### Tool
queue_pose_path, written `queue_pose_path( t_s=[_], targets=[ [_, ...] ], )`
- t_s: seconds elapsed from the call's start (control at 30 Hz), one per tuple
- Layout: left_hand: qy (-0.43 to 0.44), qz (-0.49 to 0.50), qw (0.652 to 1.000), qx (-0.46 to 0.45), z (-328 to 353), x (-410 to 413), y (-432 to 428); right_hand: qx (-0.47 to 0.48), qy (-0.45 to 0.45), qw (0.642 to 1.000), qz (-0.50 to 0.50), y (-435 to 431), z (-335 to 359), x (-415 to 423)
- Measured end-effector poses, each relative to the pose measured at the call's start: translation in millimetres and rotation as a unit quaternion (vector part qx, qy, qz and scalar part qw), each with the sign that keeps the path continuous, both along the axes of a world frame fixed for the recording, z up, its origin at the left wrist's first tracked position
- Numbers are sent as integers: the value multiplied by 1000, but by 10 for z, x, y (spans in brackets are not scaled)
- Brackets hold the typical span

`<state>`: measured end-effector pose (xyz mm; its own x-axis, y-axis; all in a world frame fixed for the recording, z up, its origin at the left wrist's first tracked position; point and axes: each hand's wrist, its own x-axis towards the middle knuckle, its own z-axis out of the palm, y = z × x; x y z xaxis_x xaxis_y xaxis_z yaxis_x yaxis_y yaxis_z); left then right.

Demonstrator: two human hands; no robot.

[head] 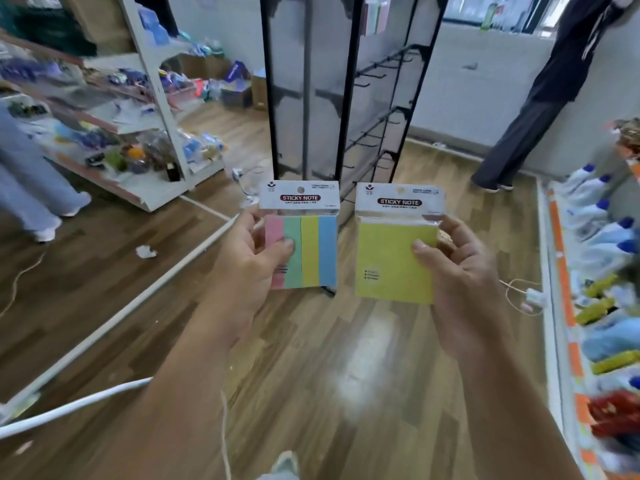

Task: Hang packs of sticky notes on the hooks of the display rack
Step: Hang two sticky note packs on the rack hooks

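Observation:
My left hand grips a pack of sticky notes with pink, green, yellow and blue strips, thumb on its front. My right hand grips a second pack, plain yellow, thumb on its right side. Both packs are upright with white "STICKY NOTE" header cards on top. Straight ahead, behind the packs, stands the black display rack. Rows of bare black hooks stick out on its right side. Both packs are well short of the hooks.
A white shelf unit full of mixed goods stands at left, with a person's legs beside it. Another person in dark clothes stands right of the rack. Low shelves with bottles line the right edge. White cables cross the wooden floor.

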<state>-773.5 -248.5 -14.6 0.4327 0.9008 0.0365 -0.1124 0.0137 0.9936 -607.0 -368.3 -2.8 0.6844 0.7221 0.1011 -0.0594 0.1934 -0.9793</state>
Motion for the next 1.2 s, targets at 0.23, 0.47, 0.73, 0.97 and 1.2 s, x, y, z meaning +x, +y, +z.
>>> queue_pose_path(
  t_s=[0.23,0.47,0.73,0.97,1.2],
  targets=[
    [-61,26,998,15,59,1397,958,34,-47,998,-7,984,33,1424],
    [-74,35,994,70,304,2821,2080,61,-105,992,-16,1987,359,2841],
    [-52,63,988,134,467,4196,2927,105,-104,989,-15,2938,467,4436],
    [-40,175,970,166,516,5274,3473,115,-121,983,77,3886,502,5718],
    [20,256,941,219,655,5954,3967,101,-172,966,166,4864,635,6507]
  ],
)
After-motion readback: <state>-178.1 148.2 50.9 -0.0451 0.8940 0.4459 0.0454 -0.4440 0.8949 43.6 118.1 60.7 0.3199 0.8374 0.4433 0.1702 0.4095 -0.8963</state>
